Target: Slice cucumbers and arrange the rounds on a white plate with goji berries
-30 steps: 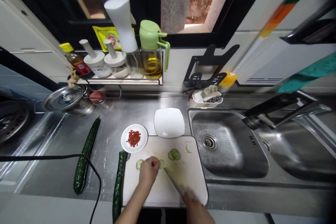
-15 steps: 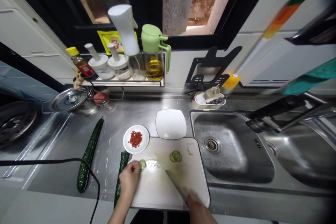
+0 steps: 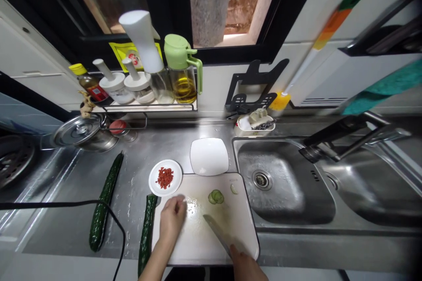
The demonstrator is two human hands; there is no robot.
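My right hand (image 3: pixel 246 265) is closed round the handle of a kitchen knife (image 3: pixel 216 232), its blade slanting up and left over the white cutting board (image 3: pixel 191 246). My left hand (image 3: pixel 172 219) lies over the board's left side with its fingers curled together; what is in or under them is hidden. Several thin cucumber slices (image 3: pixel 216 196) overlap on the board's upper right, and a small end piece (image 3: pixel 234 189) sits near the corner. A cut length of cucumber (image 3: pixel 147 232) lies along the board's left edge.
A small plate of chopped red bits (image 3: pixel 178 174) and a white square plate (image 3: pixel 209 156) stand behind the board. A whole cucumber (image 3: pixel 104 206) lies left, crossed by a black cable (image 3: pixel 66 204). The sink (image 3: pixel 286 184) is right; bottles line a shelf (image 3: pixel 151 107).
My left hand has moved right, further over the board, and the cucumber slices that showed by its fingertips are out of sight. The knife hardly moves. The whole view has shifted slightly.
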